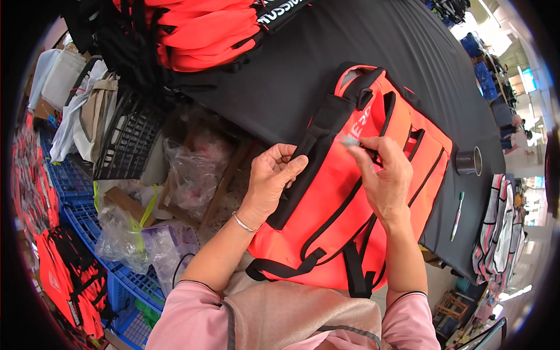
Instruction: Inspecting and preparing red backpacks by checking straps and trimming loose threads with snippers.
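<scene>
Left hand [273, 175] pinches the black strap [309, 157] of the soft, light orange bag [350, 204]; right hand [382, 175], at three o'clock, nips a small grey piece [350, 140].

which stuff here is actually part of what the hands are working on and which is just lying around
In hand:
- orange backpack
- its black shoulder strap, pinched by the left hand
- small grey tool in the right hand

Lying about:
- tape roll
- pen
- black crate
- stack of orange bags
- plastic bags
</scene>
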`<state>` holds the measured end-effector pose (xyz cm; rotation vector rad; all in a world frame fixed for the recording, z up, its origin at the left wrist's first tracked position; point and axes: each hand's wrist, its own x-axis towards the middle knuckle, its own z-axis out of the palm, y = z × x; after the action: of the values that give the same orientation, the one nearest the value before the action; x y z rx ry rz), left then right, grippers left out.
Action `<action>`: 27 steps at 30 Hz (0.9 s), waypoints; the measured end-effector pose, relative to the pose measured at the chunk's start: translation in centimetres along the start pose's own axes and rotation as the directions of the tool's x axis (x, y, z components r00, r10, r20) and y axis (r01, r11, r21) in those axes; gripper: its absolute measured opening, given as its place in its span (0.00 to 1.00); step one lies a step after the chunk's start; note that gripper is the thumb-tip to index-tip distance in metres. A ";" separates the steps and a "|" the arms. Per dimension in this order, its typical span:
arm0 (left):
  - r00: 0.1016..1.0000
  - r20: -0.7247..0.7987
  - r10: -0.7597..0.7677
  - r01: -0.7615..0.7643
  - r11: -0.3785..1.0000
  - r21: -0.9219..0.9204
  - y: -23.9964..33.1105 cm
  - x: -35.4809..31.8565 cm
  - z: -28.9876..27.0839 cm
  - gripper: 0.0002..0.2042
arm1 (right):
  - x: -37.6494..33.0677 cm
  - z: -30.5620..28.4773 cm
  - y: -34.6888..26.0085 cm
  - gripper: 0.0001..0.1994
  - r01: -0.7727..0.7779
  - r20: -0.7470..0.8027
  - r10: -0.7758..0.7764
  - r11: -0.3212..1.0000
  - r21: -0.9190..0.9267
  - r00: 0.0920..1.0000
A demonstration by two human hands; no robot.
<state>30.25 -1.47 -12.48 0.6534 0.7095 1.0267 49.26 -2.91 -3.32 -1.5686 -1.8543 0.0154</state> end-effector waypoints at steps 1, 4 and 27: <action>0.999 -0.039 0.036 -0.035 0.999 0.027 0.1 -0.2 0.2 0.09 | -0.1 0.0 -0.6 0.10 0.054 0.006 -0.054 0.999 -0.006 0.999; 0.994 -0.077 0.075 -0.070 0.996 0.064 0.3 -0.4 0.4 0.09 | -0.4 0.9 -1.4 0.12 0.158 0.036 -0.155 0.982 -0.103 0.987; 0.893 -0.016 0.450 -0.297 0.616 0.730 0.7 4.0 -2.3 0.13 | -12.3 -14.3 28.6 0.12 -0.723 -0.488 0.717 0.654 0.224 0.498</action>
<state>29.42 2.84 -14.19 1.4528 1.2108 1.2076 81.51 -11.91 -10.88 -1.9975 -0.6536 -0.0547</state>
